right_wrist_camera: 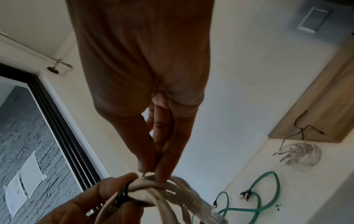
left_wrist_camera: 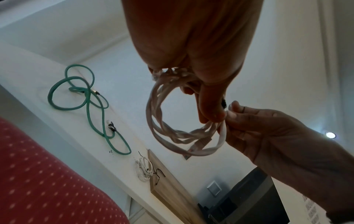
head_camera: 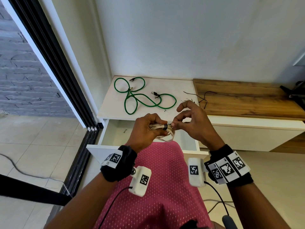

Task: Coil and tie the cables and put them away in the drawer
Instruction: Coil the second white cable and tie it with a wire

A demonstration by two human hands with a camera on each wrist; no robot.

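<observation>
A coiled white cable hangs above the open drawer. My left hand grips the bundle, fingers curled round it. A black tie is wrapped around the coil beside that grip. My right hand pinches thumb and forefinger at the tie's end, its other fingers raised. The left wrist view shows the coil looping below the left hand, with a plug at its bottom and the right hand touching it. In the right wrist view, the right hand pinches just above the tie.
Loose green cables sprawl on the white cabinet top. A second white coil lies near the wooden top, with thin black tie wires beside it. A sliding door frame stands at the left.
</observation>
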